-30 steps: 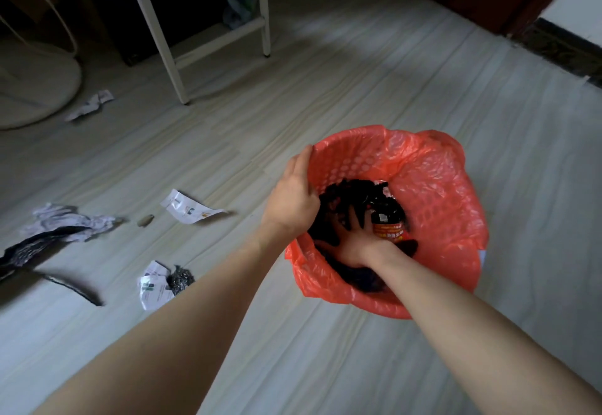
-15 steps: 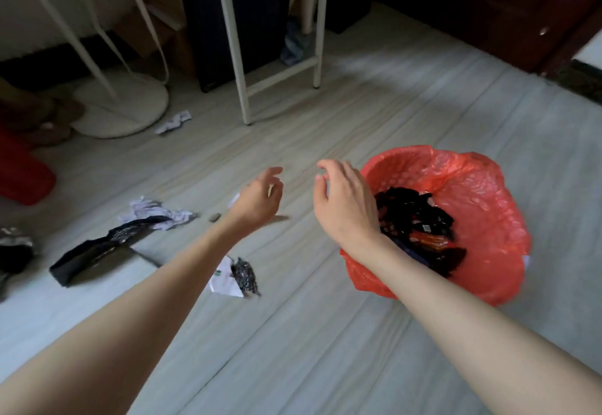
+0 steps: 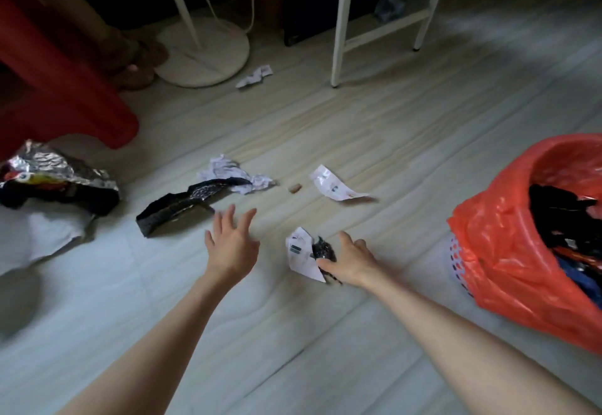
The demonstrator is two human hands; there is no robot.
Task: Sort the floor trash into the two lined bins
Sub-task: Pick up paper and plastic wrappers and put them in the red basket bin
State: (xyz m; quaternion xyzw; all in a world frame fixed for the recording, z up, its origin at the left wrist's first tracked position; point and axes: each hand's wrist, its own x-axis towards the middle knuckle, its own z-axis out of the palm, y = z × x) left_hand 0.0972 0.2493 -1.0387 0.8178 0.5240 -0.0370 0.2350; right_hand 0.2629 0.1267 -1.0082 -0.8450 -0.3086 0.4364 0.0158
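— Pale plank floor (image 3: pixel 407 141), litter about. The right hand (image 3: pixel 350 261)?
— Its grip pinches a black wrapper (image 3: pixel 322 249) beside white paper (image 3: pixel 301 256) (red-lined bin (image 3: pixel 508 251) further right).
— The left hand (image 3: pixel 232 245)?
— Spread, hovering.

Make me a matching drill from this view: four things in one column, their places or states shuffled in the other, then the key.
Things:
1. left hand
2. right hand
3. red-lined bin
4. small brown scrap

Places or states:
A. far right, dark trash inside
B. fingers spread, holding nothing
C. on the floor between two crumpled papers
D. on the dark wrapper beside a white paper

Pairs: 1-B, 2-D, 3-A, 4-C
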